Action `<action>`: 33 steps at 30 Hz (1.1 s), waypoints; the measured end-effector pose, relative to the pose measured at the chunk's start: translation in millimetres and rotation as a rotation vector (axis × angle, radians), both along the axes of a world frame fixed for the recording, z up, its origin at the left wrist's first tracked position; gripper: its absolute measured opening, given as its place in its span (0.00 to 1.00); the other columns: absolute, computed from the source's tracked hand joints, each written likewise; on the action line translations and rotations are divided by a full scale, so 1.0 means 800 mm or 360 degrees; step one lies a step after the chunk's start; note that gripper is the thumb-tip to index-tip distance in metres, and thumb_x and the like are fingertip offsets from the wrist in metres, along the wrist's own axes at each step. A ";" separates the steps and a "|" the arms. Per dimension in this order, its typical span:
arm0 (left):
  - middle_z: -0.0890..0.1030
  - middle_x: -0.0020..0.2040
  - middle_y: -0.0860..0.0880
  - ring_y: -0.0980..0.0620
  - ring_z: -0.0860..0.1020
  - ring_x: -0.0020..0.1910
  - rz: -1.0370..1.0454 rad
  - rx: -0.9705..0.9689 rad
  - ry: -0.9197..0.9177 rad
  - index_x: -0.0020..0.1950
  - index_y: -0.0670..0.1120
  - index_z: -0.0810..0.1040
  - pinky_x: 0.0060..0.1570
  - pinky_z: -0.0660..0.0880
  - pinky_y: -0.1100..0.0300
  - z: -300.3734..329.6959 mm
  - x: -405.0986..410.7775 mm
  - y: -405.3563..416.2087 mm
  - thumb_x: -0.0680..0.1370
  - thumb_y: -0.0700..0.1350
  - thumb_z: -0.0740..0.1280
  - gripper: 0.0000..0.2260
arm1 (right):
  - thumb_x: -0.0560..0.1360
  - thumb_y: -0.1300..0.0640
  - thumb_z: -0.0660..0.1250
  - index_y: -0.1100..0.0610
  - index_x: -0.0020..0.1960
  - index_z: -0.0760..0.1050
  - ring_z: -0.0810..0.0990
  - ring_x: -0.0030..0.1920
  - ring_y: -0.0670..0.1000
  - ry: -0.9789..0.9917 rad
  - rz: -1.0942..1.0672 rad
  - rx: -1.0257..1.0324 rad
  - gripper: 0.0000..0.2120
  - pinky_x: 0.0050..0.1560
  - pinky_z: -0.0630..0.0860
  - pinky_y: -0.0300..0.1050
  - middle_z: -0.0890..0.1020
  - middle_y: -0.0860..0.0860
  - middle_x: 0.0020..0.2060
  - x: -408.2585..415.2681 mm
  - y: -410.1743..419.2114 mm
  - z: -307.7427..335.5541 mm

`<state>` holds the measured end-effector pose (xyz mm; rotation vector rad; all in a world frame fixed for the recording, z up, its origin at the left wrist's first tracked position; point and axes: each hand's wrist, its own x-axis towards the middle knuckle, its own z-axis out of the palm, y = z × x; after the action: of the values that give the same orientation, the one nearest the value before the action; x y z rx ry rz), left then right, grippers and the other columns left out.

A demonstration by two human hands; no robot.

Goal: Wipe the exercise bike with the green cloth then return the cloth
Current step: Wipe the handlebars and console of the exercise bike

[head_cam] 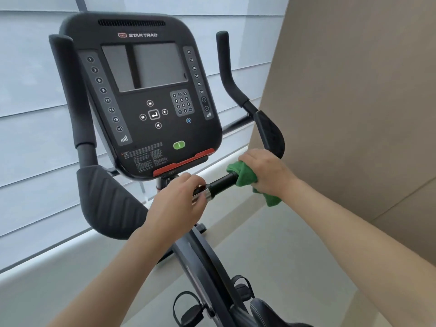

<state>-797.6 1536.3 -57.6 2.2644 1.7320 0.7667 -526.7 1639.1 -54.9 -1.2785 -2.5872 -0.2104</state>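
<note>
A black exercise bike fills the view, its console (146, 95) tilted toward me with a dark screen and keypads. Below the console a black handlebar bar (221, 182) with a silver sensor section runs to the right. My right hand (264, 173) is shut on the green cloth (245, 177), which is wrapped around the bar near the right elbow pad; a cloth corner hangs below. My left hand (179, 201) grips the silver part of the same bar, just under the console's red edge.
Padded elbow rests sit at left (106, 204) and right (269, 133), with upright grips above each. White window blinds (28, 90) lie behind the bike, a beige wall (354, 90) at right. The frame, pedals (191, 310) and seat tip are below, over a grey floor.
</note>
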 end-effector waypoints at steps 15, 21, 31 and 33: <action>0.75 0.38 0.54 0.49 0.76 0.30 0.0080 -0.0010 0.0655 0.54 0.53 0.68 0.30 0.77 0.54 -0.024 0.022 0.018 0.76 0.54 0.66 0.11 | 0.55 0.57 0.81 0.46 0.43 0.79 0.85 0.40 0.53 -0.0691 -0.0317 -0.1208 0.19 0.34 0.85 0.49 0.84 0.49 0.40 -0.031 0.084 0.068; 0.74 0.37 0.54 0.51 0.75 0.30 0.0159 -0.0036 0.0671 0.51 0.52 0.68 0.30 0.78 0.55 -0.024 0.023 0.016 0.77 0.53 0.66 0.10 | 0.62 0.60 0.74 0.47 0.45 0.73 0.77 0.41 0.51 -0.0337 -0.0222 -0.0400 0.16 0.41 0.73 0.46 0.79 0.46 0.41 -0.013 0.036 0.019; 0.68 0.32 0.53 0.50 0.63 0.25 0.0209 0.0049 0.0713 0.46 0.49 0.66 0.24 0.50 0.59 -0.023 0.027 0.015 0.76 0.46 0.70 0.12 | 0.63 0.55 0.78 0.52 0.41 0.76 0.76 0.35 0.51 -0.0015 0.0101 0.0285 0.13 0.40 0.73 0.45 0.78 0.48 0.35 -0.100 -0.014 -0.040; 0.67 0.31 0.53 0.49 0.64 0.24 0.0189 0.0026 0.0697 0.44 0.49 0.66 0.24 0.49 0.60 -0.023 0.026 0.015 0.74 0.44 0.73 0.14 | 0.61 0.55 0.77 0.48 0.38 0.70 0.75 0.33 0.48 -0.0281 0.0122 -0.0076 0.15 0.38 0.75 0.44 0.76 0.43 0.33 -0.100 0.000 -0.016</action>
<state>-776.7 1548.4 -76.3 2.4982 2.0609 0.3137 -606.6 1639.0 -67.8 -1.2244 -2.7999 -0.2597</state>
